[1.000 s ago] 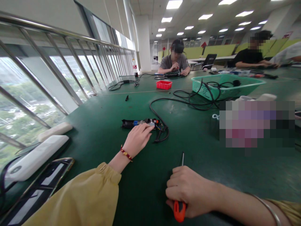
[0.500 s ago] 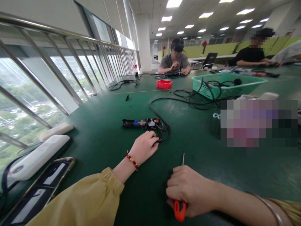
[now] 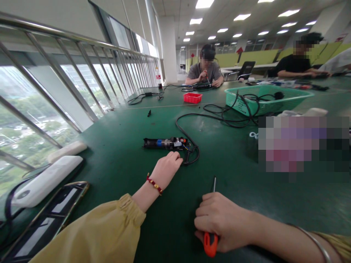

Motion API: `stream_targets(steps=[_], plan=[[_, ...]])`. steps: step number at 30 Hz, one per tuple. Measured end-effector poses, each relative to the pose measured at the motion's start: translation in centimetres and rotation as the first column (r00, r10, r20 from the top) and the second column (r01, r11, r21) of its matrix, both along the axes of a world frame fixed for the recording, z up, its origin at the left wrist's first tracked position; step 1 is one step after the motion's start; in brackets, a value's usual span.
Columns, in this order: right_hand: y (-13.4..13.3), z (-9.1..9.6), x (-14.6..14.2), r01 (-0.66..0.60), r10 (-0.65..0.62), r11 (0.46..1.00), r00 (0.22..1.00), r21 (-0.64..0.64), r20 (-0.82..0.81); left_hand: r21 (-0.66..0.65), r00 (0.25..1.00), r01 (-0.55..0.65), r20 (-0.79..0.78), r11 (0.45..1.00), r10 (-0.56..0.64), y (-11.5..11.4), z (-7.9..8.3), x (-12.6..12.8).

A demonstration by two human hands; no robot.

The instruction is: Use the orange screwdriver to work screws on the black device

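Observation:
My left hand (image 3: 168,168) is curled on the green table just in front of an opened black cylindrical device (image 3: 165,143). Its fingers are closed, and whatever they may hold is hidden beneath them. The device lies on its side, with a blue band around its middle and small wires bared at its right end. A black cable (image 3: 197,150) loops from that end, right beside my left fingertips. In my right hand (image 3: 219,221) is a screwdriver (image 3: 210,245), gripped by its orange and dark handle, the thin metal shaft pointing away from me.
A green basket (image 3: 270,104) with coiled cable stands right of a small red tray (image 3: 192,98). A small black part (image 3: 149,113) lies beyond the device. On the left are a phone (image 3: 52,215) and a white power bar (image 3: 48,180). Across the table a person (image 3: 204,71) works.
My left hand's fingers have drawn in, so the thumb and index finger no longer show spread beside the cable. My right hand and the screwdriver stay put.

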State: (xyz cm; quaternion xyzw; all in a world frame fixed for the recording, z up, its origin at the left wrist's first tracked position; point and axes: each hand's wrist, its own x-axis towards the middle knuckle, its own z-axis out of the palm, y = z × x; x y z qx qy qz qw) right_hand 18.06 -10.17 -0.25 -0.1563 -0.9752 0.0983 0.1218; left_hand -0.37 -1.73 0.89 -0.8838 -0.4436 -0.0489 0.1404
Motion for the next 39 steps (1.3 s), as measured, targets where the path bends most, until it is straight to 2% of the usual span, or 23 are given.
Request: stream_targets(steps=[3, 6, 11, 15, 20, 28, 35, 39], plan=[[0.0, 0.0, -0.1, 0.001, -0.001, 1.000, 1.000, -0.009, 0.013, 0.045, 0.999, 0.010, 0.048, 0.999, -0.012, 0.3, -0.4, -0.3], [0.1, 0.0, -0.1, 0.007, -0.007, 1.000, 1.000, -0.011, 0.011, 0.086, 0.984, 0.035, 0.171, 0.996, -0.050, 0.9, -0.7, -0.6], [0.0, 0.1, -0.1, 0.003, -0.003, 1.000, 1.000, -0.010, 0.012, 0.168, 0.881, -0.030, 0.470, 0.985, -0.054, 2.7, -0.6, -0.3], [-0.1, 0.0, -0.1, 0.001, -0.001, 1.000, 1.000, -0.001, -0.005, 0.204, 0.827, -0.062, 0.558, 0.977, -0.063, 4.4, -0.6, 0.4], [-0.1, -0.2, -0.1, 0.007, -0.007, 1.000, 1.000, -0.005, -0.001, 0.206, 0.845, 0.012, 0.521, 0.978, -0.120, 5.7, -1.1, 0.3], [0.0, 0.0, -0.1, 0.012, -0.012, 1.000, 1.000, -0.010, 0.026, 0.271, 0.877, 0.074, 0.441, 0.960, -0.192, 5.6, -1.0, -0.3], [0.0, 0.1, 0.0, 0.009, -0.009, 1.000, 1.000, 0.005, 0.028, 0.330, 0.937, 0.087, 0.293, 0.940, -0.190, 5.4, -0.9, -0.2], [0.0, 0.0, -0.1, 0.012, -0.012, 1.000, 1.000, 0.003, 0.020, 0.335, 0.940, 0.081, 0.287, 0.939, -0.184, 5.2, -0.8, -0.2]])
